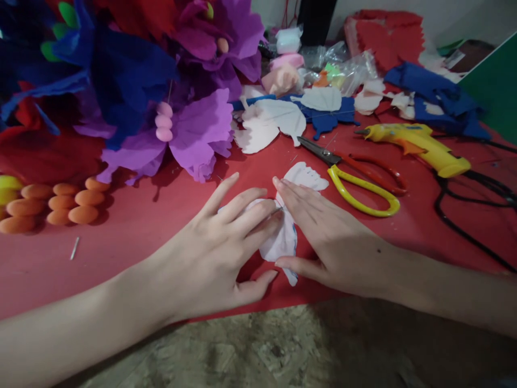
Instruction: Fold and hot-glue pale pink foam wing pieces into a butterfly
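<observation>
A white crepe-paper petal (304,177) lies on the red sheet (141,226) near the table's front edge. My left hand (220,242) rests flat on its left part, fingers stretched out and slightly apart. My right hand (323,237) lies flat on its right part, fingers extended toward the petal's scalloped top, thumb by the lower tip. Both palms face down and press the paper; most of the petal is hidden under them.
Scissors (355,178) with yellow and red handles lie just right of the hands, a yellow glue gun (420,148) and black cable beyond. More white petals (270,124), blue and red paper behind. Purple and blue paper flowers (161,97) and orange foam eggs (60,207) at left.
</observation>
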Available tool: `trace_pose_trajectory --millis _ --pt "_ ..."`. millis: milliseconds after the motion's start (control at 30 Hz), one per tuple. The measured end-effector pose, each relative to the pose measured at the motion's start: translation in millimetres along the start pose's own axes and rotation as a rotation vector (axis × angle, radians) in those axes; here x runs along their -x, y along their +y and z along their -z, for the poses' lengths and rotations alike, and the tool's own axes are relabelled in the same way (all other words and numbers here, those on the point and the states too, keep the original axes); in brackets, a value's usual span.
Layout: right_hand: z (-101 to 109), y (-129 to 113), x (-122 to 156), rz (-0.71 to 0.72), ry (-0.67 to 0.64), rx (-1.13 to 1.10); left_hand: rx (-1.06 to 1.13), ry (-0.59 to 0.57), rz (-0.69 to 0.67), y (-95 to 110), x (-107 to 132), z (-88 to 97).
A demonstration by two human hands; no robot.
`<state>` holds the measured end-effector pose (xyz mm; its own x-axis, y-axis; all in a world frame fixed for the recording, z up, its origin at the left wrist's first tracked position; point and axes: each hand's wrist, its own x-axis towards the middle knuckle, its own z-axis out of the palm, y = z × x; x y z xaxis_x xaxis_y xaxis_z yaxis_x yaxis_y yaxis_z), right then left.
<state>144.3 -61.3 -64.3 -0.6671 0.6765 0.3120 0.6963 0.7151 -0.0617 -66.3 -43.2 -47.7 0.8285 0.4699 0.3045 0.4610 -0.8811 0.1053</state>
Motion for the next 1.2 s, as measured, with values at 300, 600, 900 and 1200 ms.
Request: trace_pose_trajectory --millis 300,600,900,1200 --pt "-1.5 2.6 4.7 0.008 -0.015 -0.018 0.035 -0.05 0.01 -0.8 -2.5 2.8" --pt "4.5 4.2 6.8 0.019 0.018 -0.048 0.132 -0.076 0.053 -0.5 -0.9 5.4" --pt "7.8 -3.3 7.2 0.013 -0.01 0.104 0.134 -0.08 0.062 -0.7 -3.1 6.1" --pt "8.1 -2.7 3.3 0.001 0.003 0.09 0.163 -0.079 0.051 1.6 -4.0 8.8"
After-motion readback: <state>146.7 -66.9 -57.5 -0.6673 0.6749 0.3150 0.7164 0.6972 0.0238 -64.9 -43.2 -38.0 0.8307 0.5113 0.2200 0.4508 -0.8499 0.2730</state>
